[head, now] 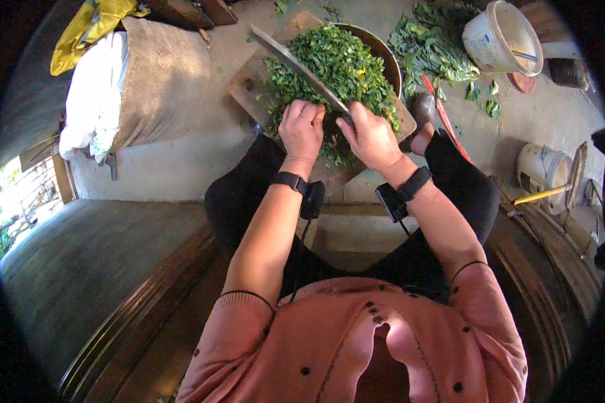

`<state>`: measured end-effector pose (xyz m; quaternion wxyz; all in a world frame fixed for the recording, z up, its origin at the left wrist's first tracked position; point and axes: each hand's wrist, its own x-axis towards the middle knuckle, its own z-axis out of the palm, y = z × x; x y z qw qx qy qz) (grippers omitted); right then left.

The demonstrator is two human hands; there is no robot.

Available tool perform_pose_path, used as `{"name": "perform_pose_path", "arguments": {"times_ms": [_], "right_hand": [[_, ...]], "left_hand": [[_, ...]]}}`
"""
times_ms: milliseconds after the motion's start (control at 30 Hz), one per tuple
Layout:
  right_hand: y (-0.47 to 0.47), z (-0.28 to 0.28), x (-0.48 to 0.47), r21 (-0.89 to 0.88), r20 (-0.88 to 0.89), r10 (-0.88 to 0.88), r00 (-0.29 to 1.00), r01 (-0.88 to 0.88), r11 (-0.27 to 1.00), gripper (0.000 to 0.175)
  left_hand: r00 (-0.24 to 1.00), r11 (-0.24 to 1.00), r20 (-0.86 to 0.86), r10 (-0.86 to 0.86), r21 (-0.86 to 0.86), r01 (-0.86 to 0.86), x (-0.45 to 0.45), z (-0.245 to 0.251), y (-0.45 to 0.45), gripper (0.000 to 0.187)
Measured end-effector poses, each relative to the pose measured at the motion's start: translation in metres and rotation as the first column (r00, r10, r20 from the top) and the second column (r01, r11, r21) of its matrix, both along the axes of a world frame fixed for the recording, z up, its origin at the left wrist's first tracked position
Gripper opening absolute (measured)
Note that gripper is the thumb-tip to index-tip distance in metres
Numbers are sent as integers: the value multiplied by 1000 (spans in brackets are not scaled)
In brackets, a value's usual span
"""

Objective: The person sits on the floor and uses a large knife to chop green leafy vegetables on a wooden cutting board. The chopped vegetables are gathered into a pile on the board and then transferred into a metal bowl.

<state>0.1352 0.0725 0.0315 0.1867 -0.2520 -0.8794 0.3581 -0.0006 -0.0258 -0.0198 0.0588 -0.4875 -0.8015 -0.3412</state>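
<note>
My right hand (375, 138) grips the handle of a long knife (300, 68). Its blade slants up and to the left across a heap of finely chopped green leaves (333, 65). Close by on the left, my left hand (301, 131) has its fingers curled at the heap's near edge. Whether anything lies between those fingertips is hidden. Beneath the leaves is a wooden chopping board (242, 95), set at an angle between my knees. The dark rim of a round pan (396, 63) shows behind the heap, with leaves reaching over to it.
Whole leafy greens (433, 50) lie on the floor at the far right, beside a white plastic bucket (489, 45). A red strip (451, 123) runs past my right foot. Another bucket (544, 171) stands farther right. On the left are a burlap sack (164, 80) and a yellow bag (88, 30).
</note>
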Motion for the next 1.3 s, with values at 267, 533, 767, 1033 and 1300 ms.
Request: {"name": "perform_pose_path", "arguments": {"times_ms": [267, 533, 767, 1033, 1300], "right_hand": [[-2, 1, 1, -19, -142, -30, 989, 28, 999, 25], [-5, 3, 0, -26, 46, -19, 999, 20, 999, 21], [-9, 2, -1, 10, 190, 11, 982, -13, 1000, 21], [-9, 1, -1, -33, 23, 62, 998, -61, 998, 23], [-9, 3, 2, 25, -73, 93, 993, -92, 995, 24]], "left_hand": [[1000, 999, -9, -7, 41, 7, 1, -4, -4, 14], [998, 998, -13, -56, 17, 56, -3, -3, -10, 13], [999, 999, 10, -51, -9, 51, -2, -3, -10, 9], [990, 998, -142, -6, -64, -3, 9, -2, -15, 14], [998, 999, 58, 22, -32, -20, 12, -8, -23, 17]]}}
